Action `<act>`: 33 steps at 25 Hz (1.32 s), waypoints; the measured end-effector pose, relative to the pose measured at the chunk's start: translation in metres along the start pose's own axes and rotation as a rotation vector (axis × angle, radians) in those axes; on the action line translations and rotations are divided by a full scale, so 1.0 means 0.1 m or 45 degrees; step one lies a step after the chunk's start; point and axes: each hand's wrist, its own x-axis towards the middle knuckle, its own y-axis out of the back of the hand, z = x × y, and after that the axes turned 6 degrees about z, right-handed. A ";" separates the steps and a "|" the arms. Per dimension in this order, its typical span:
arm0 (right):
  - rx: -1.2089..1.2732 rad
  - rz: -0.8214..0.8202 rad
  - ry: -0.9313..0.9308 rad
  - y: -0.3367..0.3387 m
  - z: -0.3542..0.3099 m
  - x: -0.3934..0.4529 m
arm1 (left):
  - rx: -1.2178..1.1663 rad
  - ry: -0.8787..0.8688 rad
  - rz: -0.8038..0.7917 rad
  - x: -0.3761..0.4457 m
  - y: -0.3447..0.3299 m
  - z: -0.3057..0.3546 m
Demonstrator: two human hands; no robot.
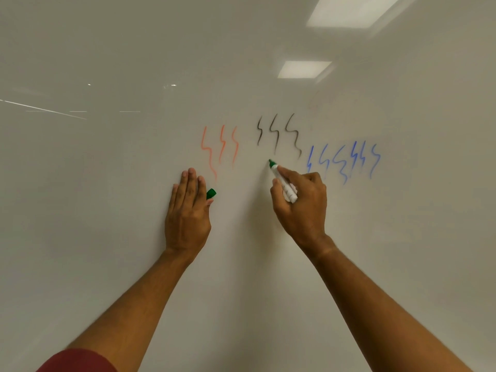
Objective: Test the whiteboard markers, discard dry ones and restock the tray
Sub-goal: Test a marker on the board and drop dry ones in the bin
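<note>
The whiteboard (107, 183) fills the view. My right hand (300, 202) grips an uncapped green marker (283, 182), white-bodied, with its tip touching the board just below the black squiggles (279, 134). No green line shows at the tip. My left hand (188, 210) lies flat against the board with straight fingers, and the green cap (211, 193) is pinched between its thumb and the side of the hand. Red squiggles (218, 146) sit above the left hand, blue squiggles (346, 159) to the right of the marker.
Ceiling lights reflect in the board at the upper right (303, 69). A dark red sleeve (77, 361) shows at the bottom left. No tray or other markers are in view.
</note>
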 end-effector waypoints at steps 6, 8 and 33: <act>0.033 -0.018 -0.076 0.11 0.13 -0.16 | -0.010 -0.012 -0.019 0.00 0.04 0.01; 0.038 -0.051 -0.056 0.17 0.15 -0.17 | -0.011 -0.013 -0.031 0.00 0.04 0.00; 0.245 -0.465 -0.448 0.39 0.27 -0.44 | -0.440 -0.140 -0.160 -0.19 0.32 0.26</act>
